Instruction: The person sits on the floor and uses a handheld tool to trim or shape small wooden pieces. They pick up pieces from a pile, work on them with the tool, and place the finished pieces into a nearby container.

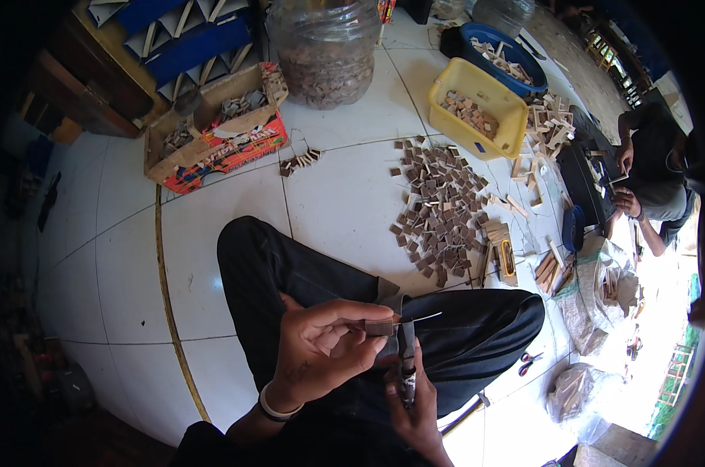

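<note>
My left hand (317, 350) is closed, pinching a small brown block (378, 328) between thumb and fingers above my crossed legs. A thin, pale, pin-like strip (428, 317) sticks out to the right past the block. In my right hand (416, 409) is a narrow upright tool (408, 370) with a patterned dark handle and a grey upper end. That grey end stands right beside the block; whether they touch I cannot tell. Ahead on the floor spreads a loose pile of small brown square pieces (442, 206), several with thin pale strips on them.
A yellow tub (489, 86), a blue basin (516, 70) and a big clear plastic container (325, 70) hold wooden bits. An orange-red box (236, 152) stands at left. Scissors (530, 363) lie right of my knee. Another person (656, 156) works at far right.
</note>
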